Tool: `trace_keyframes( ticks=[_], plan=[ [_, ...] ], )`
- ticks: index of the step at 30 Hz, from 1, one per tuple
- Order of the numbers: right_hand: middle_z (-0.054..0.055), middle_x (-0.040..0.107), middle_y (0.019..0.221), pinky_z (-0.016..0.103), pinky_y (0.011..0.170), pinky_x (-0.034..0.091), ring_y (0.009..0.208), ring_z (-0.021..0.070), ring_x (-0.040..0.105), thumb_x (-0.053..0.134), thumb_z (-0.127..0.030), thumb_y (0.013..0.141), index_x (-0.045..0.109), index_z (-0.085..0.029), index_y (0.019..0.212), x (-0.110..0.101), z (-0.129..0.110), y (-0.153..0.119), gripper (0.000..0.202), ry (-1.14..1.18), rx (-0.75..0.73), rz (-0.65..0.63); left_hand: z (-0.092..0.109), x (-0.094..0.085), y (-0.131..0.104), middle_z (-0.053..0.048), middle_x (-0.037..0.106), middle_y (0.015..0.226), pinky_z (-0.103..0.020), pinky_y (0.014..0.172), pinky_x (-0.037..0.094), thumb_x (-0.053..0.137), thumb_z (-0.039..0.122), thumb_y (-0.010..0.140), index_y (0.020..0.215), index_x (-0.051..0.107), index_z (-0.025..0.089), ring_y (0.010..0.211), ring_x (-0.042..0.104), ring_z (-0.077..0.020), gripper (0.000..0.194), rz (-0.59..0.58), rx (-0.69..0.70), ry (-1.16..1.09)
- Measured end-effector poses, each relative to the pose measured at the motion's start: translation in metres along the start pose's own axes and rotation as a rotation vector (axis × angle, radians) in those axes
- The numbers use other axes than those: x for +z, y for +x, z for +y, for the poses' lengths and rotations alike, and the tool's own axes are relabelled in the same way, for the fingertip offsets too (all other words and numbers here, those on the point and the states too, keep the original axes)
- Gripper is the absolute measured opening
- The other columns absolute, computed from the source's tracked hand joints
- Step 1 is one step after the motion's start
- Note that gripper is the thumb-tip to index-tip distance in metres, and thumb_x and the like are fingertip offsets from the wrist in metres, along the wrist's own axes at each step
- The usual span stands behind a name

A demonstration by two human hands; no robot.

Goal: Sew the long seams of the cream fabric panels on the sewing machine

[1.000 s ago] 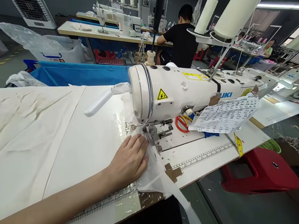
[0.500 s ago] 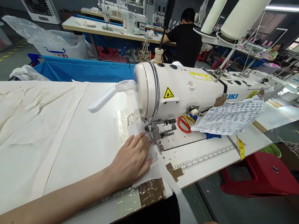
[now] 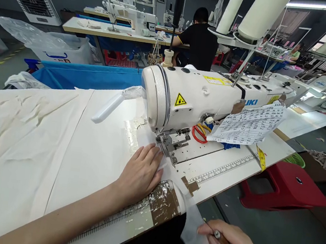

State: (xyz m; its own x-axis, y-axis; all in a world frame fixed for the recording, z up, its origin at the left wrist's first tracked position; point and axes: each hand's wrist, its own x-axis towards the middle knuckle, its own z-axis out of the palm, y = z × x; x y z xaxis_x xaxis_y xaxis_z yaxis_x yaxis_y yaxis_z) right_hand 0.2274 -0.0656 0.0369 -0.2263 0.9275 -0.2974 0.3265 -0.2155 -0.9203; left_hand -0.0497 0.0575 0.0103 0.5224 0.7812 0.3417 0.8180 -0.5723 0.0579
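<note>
My left hand point(image 3: 141, 171) lies flat, fingers stretched out, on thin white fabric point(image 3: 170, 173) just in front of the sewing machine's presser foot point(image 3: 163, 140). The white sewing machine point(image 3: 190, 97) stands on the table beyond my fingertips. A tail of the fabric hangs over the table's front edge down to my right hand point(image 3: 225, 242). That hand is closed around a slim tool with a brown wooden handle point(image 3: 226, 243) and a metal end; its kind is unclear. The right fingertips also meet the hanging fabric; whether they pinch it is hard to see.
Cream cloth point(image 3: 14, 130) spreads over the table's left part. Red-handled scissors point(image 3: 200, 134) lie behind the needle area. A written paper sheet point(image 3: 248, 125) hangs on the machine. A red stool point(image 3: 286, 186) stands at right; a person in black point(image 3: 202, 43) sits beyond.
My right hand has come up and left with the wooden-handled tool, towards the hanging fabric. My left hand stays on the fabric by the presser foot. The view has shifted slightly.
</note>
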Motion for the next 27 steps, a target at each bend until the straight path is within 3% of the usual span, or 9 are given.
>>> trace_keyframes(
  ticks=[7,12,17,21,24,27],
  plan=[
    [0.004,0.069,0.077,0.028,0.067,0.052,0.075,0.0210,0.068,0.045,-0.039,0.103,0.065,-0.024,0.116,0.001,-0.001,0.019,0.029,-0.123,-0.167,-0.122,0.000,-0.001,0.002,-0.017,0.056,0.131,-0.050,0.109,0.041,0.034,0.030,0.099,0.128,0.053,0.008,0.133,0.042,-0.0329,0.042,0.022,0.000,-0.013],
    [0.003,0.067,0.077,0.029,0.070,0.051,0.069,0.0183,0.067,0.044,-0.035,0.103,0.063,-0.022,0.120,0.008,-0.002,0.030,0.028,-0.104,-0.209,-0.097,0.001,-0.001,0.005,-0.018,0.057,0.125,-0.050,0.105,0.043,0.034,0.028,0.098,0.126,0.056,0.007,0.129,0.042,-0.0334,0.041,0.053,0.005,-0.009],
    [0.002,0.065,0.070,0.028,0.066,0.049,0.066,0.0179,0.066,0.044,-0.038,0.103,0.062,-0.020,0.119,0.015,-0.001,0.037,0.030,-0.046,-0.165,-0.057,0.002,-0.003,0.010,-0.018,0.060,0.108,-0.048,0.092,0.048,0.039,0.020,0.095,0.120,0.060,0.004,0.108,0.051,-0.0321,0.036,0.013,-0.027,0.093],
    [-0.001,0.063,0.068,0.028,0.064,0.049,0.058,0.0161,0.066,0.051,-0.049,0.100,0.060,-0.018,0.115,0.030,-0.004,0.040,0.036,0.225,-0.049,-0.055,-0.001,-0.005,0.015,-0.017,0.062,0.104,-0.044,0.079,0.050,0.037,0.012,0.094,0.119,0.063,0.008,0.097,0.054,-0.0305,0.036,-0.041,-0.075,0.162],
    [-0.002,0.062,0.066,0.027,0.057,0.049,0.052,0.0154,0.064,0.060,-0.056,0.093,0.058,-0.016,0.111,0.051,0.001,0.038,0.043,0.558,0.067,-0.124,-0.004,-0.006,0.014,-0.017,0.063,0.109,-0.045,0.080,0.050,0.036,0.008,0.092,0.121,0.063,0.010,0.099,0.054,-0.0309,0.039,-0.037,-0.077,0.166],
    [-0.002,0.060,0.063,0.028,0.058,0.050,0.052,0.0157,0.064,0.066,-0.057,0.088,0.057,-0.015,0.109,0.072,0.012,0.033,0.048,0.752,0.153,-0.165,-0.006,-0.007,0.010,-0.017,0.062,0.113,-0.046,0.082,0.050,0.038,0.013,0.092,0.123,0.061,0.009,0.102,0.053,-0.0314,0.038,-0.020,-0.037,0.133]
  ],
)
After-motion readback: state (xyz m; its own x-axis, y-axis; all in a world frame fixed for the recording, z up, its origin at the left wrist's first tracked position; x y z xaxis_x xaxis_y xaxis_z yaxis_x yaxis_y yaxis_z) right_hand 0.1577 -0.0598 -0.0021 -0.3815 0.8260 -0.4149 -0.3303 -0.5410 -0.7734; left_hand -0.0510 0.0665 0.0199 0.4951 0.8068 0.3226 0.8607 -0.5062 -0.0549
